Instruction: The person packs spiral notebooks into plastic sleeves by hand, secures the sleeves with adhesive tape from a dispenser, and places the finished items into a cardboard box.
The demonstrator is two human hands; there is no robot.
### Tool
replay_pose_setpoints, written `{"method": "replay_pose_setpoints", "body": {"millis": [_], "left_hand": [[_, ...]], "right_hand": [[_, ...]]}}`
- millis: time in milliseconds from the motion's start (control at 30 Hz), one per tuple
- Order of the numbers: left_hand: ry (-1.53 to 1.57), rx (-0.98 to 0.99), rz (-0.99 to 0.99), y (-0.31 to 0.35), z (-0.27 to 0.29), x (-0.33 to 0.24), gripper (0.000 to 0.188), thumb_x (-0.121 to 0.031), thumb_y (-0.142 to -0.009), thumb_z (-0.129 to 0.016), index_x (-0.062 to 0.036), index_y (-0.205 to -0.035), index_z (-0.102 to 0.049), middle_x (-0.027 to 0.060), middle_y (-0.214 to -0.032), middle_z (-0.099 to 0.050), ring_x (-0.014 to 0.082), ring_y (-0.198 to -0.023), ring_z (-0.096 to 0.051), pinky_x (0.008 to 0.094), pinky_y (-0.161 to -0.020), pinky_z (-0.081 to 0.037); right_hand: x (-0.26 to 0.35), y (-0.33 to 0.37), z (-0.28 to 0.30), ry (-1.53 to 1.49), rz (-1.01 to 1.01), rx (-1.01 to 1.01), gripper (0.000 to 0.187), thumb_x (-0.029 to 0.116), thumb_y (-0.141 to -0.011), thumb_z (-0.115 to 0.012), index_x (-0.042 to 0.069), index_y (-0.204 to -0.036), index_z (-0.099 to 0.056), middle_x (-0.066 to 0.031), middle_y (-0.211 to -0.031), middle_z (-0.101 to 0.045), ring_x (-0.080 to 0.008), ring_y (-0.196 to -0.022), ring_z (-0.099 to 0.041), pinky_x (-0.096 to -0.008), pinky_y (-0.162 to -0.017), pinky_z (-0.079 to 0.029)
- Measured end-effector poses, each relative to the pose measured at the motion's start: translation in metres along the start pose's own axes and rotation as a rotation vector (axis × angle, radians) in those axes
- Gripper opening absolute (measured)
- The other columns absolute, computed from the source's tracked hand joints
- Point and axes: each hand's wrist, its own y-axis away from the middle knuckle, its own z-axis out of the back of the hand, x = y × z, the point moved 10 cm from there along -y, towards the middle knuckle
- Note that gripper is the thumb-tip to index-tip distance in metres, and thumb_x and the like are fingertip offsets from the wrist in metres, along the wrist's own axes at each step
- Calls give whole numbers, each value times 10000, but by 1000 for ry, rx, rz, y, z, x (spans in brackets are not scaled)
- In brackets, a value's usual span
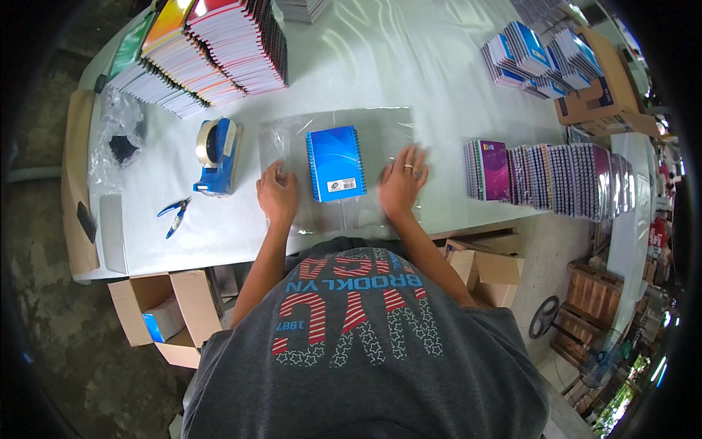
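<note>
A blue spiral-bound notebook (336,159) lies on a clear plastic sheet (391,124), with a white label near its lower edge. To its left, my left hand (278,192) rests on the sheet near the sheet's left side, loosely bent, with a gap between thumb and forefinger. My right hand (402,179) lies over the sheet's right part, fingers spread and a ring on one of them. Neither hand touches the notebook.
Left on the table are a blue tape dispenser (216,157), blue-handled nippers (175,214) and crumpled plastic (117,139). Tall notebook stacks (234,58) stand behind. At right are a row of purple notebooks (548,179), blue notebook piles (526,55) and a carton (607,102).
</note>
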Motion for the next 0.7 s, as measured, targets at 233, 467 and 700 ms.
{"method": "replay_pose_setpoints", "body": {"millis": [233,467,700], "left_hand": [[-3,-7,-13,0,1,0,355,-154,-760,-669,-66,-1099,-616,79,-870,-623,269,-856,-548,388,-803,-428],[725,268,222,-4,11,-7,414,-216,-804,-684,11,-1136,-583,35,-799,-608,118,-677,-550,239,-617,-435],[504,837,322,26,5,-6,233,-242,-835,-674,-15,-808,-626,-7,-659,-554,84,-621,-505,218,-543,-381]], "right_hand": [[14,3,-5,-100,194,113,412,69,-808,-607,77,-1208,-508,-97,-1214,-554,-287,-1208,-438,-458,-1011,-281],[-31,-33,-7,-906,-431,267,561,154,-790,-691,15,-1261,-420,-155,-1076,-576,-228,-900,-593,-329,-721,-488],[-8,-10,-19,-800,-390,1086,415,270,-767,-729,-63,-991,-621,-164,-970,-619,-181,-792,-612,-314,-717,-492]]}}
